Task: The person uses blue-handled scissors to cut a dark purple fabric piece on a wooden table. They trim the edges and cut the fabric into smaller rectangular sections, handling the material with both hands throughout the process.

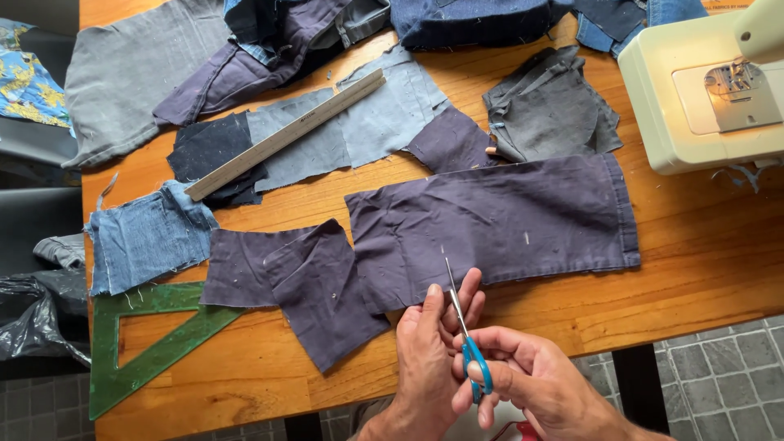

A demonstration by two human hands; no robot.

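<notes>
**Scissors at the lower edge of a dark cloth panel**

A pair of small blue-handled scissors point(467, 331) stands at the bottom centre of the frame, its thin metal blades pointing up toward the lower edge of a large dark navy rectangular cloth panel point(506, 220) that lies flat across the middle of the wooden desk point(702, 261). The right hand point(539, 380) is closed around the blue handles, fingers through or against the loops. The left hand point(429, 355) sits just beside it, fingers curled and fingertips at the panel's lower edge next to the blades; whether it pinches the cloth cannot be told.

Left of the panel lie two overlapping dark navy cloth squares point(302, 282), the nearer one turned like a diamond. Further left sits a frayed light blue denim scrap point(147, 237), and below it a green transparent set square point(143, 343) in the lower left of the frame. Above, a long beige ruler point(286, 135) lies slantwise across pale grey cloth pieces point(367, 131). A crumpled dark grey cloth piece point(547, 110) rests in the upper centre-right, and a cream sewing machine point(702, 90) fills the upper right corner. More denim and dark garments point(310, 33) are heaped along the top edge.
</notes>
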